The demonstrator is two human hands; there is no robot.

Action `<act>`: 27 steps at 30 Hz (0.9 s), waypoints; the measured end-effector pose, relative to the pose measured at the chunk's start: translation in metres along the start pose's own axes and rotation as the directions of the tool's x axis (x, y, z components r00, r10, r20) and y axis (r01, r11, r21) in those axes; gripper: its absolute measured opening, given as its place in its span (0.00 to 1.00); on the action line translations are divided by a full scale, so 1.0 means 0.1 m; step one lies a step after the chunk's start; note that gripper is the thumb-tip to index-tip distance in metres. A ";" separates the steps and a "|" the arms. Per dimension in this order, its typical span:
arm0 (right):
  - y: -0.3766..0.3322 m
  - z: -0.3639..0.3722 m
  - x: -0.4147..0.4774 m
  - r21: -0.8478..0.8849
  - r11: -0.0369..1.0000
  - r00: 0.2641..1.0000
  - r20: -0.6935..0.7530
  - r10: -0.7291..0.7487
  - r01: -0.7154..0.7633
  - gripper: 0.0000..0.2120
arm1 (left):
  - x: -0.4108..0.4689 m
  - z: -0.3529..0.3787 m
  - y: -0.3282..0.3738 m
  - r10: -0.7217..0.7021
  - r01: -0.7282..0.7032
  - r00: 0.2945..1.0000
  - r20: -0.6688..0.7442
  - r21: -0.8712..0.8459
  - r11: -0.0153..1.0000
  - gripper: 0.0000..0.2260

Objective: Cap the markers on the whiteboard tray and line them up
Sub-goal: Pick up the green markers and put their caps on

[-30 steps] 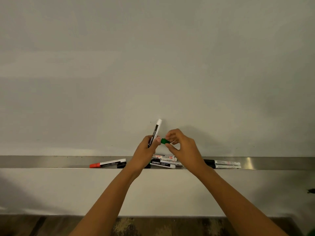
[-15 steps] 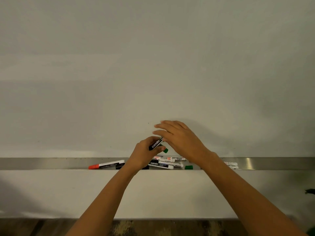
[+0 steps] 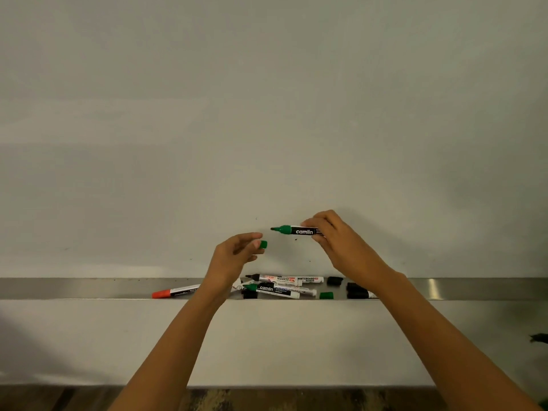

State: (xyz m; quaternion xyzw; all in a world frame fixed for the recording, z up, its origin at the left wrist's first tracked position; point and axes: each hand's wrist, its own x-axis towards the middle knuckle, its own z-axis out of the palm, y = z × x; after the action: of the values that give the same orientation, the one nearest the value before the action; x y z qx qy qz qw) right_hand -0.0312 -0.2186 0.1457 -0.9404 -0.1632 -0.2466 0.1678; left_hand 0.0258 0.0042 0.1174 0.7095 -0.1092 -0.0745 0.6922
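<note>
My right hand (image 3: 335,241) holds an uncapped green marker (image 3: 296,230) level in front of the whiteboard, tip pointing left. My left hand (image 3: 234,256) pinches a green cap (image 3: 262,244) just below and left of that tip, a small gap apart. On the metal tray (image 3: 89,288) below lie a red-capped marker (image 3: 175,291), another uncapped green marker (image 3: 274,290), white markers (image 3: 284,280), a loose green cap (image 3: 326,295), a loose black cap (image 3: 335,280) and a black-capped marker (image 3: 358,293) partly behind my right wrist.
The whiteboard (image 3: 267,114) fills the view above the tray. Below the tray is a pale wall panel (image 3: 281,342), then a dark floor strip at the bottom edge. The tray's left and right ends hold nothing visible.
The marker has passed from my left hand to my right hand, and the green cap from right to left. The marker now lies level with its tip uncovered.
</note>
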 end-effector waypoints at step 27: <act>-0.35 0.08 0.10 0.466 0.846 0.928 -0.123 0.353 -0.260 0.09 | -0.08 0.45 0.16 -0.012 0.055 0.989 0.145 -0.296 0.954 0.10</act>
State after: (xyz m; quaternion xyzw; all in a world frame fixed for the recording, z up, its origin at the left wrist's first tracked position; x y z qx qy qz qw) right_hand -0.0330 -0.1817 0.1526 -0.8612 -0.0437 -0.2680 0.4296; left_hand 0.0055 -0.0370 0.1319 0.5912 -0.1333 -0.1521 0.7808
